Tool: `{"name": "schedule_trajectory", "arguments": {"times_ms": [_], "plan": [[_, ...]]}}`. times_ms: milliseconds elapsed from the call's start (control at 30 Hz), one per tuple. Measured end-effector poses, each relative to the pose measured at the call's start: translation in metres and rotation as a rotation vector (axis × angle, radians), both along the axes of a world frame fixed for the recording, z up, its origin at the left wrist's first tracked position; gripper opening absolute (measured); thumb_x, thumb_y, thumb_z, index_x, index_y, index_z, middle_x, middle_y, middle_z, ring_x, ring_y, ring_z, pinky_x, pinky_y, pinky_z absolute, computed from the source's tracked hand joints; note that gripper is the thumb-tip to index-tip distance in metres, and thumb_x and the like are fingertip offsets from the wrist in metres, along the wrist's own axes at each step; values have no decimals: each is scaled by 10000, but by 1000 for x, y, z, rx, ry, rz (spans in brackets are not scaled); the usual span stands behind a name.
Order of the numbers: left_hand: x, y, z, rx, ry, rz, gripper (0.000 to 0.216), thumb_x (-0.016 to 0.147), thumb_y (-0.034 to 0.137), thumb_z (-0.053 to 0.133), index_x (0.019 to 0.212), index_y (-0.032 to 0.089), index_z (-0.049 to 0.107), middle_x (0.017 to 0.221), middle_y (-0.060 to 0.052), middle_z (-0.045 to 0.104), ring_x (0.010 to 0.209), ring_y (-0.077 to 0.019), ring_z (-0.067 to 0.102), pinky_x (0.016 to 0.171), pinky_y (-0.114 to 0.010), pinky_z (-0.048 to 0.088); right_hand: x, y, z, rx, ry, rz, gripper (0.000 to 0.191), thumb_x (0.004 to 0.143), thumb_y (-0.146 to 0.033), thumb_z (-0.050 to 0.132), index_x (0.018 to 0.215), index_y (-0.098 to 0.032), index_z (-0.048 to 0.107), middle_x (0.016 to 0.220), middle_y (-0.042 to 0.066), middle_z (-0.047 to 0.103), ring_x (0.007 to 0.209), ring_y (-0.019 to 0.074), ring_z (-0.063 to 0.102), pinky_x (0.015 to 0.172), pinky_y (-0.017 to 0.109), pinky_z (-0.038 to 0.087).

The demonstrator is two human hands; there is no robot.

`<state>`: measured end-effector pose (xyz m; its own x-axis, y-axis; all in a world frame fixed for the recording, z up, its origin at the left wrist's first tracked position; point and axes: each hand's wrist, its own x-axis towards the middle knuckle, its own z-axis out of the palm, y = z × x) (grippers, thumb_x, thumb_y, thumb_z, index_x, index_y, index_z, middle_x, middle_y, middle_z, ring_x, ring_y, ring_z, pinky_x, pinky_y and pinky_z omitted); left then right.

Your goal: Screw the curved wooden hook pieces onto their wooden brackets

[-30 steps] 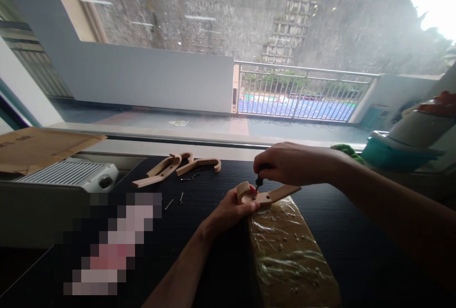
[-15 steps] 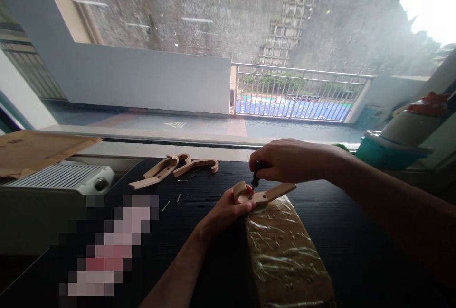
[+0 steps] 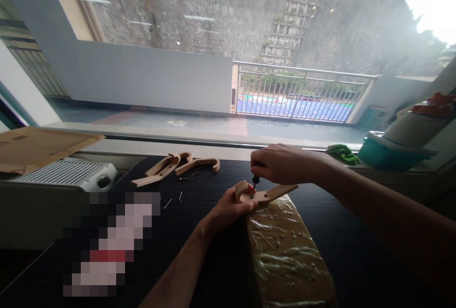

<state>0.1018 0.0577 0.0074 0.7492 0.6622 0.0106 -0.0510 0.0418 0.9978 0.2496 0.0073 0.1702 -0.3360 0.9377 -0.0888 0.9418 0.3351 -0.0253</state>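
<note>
My left hand (image 3: 233, 202) grips the curled end of a pale wooden hook (image 3: 265, 197), which lies across the far end of a block wrapped in tape and clear film (image 3: 288, 251). Small holes dot the block's top. My right hand (image 3: 272, 162) is closed round the dark handle of a screwdriver (image 3: 255, 180). The screwdriver stands nearly upright, its tip at a hole in the hook beside my left fingers. Whether a screw sits under the tip is too small to tell. Another hole shows in the hook's middle.
Several more wooden hooks (image 3: 164, 170) lie at the back left of the black table (image 3: 199, 246), with loose screws (image 3: 168, 203) near them. A green cloth (image 3: 342, 154) and a teal container (image 3: 384, 151) stand by the window. Cardboard (image 3: 42, 144) rests over a white heater (image 3: 64, 175) at left.
My right hand has turned at the wrist on the screwdriver, its fingers now wrapped over the handle's top. My left hand keeps the hook in place. The view has shifted slightly.
</note>
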Motion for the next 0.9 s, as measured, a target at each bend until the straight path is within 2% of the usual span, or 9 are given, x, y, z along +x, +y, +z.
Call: {"name": "schedule_trajectory", "arguments": {"times_ms": [233,400,633,767,900], "plan": [[0,3,-6,9,-21,-11,269,698,259,687,914,144,575,765,31,529,713,-95,473,693,-200,359,-1,-2,14,-70,-11,55,202,786,-274,488,908,-247,648,815,-5,651,657,128,511,562,269,334],[0,2,-5,-8,-6,-6,278,696,258,687,923,145,572,764,31,526,703,-93,471,683,-200,361,-1,-1,8,-75,1,43,216,819,-262,439,888,-212,637,793,19,642,675,135,509,565,262,338],[1,0,-1,-8,17,24,306,676,273,701,923,145,575,802,17,547,752,-116,494,723,-218,371,3,-2,-1,-27,29,-33,255,844,-349,419,897,-194,614,796,36,627,667,139,499,554,265,338],[1,1,-3,-2,20,22,304,680,275,699,926,141,583,823,11,555,785,-122,501,754,-223,371,3,-3,3,-46,22,-8,257,833,-364,437,897,-213,635,785,23,641,654,139,508,544,268,335],[1,3,-6,-12,3,13,304,688,270,692,936,147,566,799,19,550,760,-116,501,736,-224,375,2,-4,11,-57,16,60,211,807,-283,470,907,-249,653,785,-7,657,644,126,510,561,269,334]]}}
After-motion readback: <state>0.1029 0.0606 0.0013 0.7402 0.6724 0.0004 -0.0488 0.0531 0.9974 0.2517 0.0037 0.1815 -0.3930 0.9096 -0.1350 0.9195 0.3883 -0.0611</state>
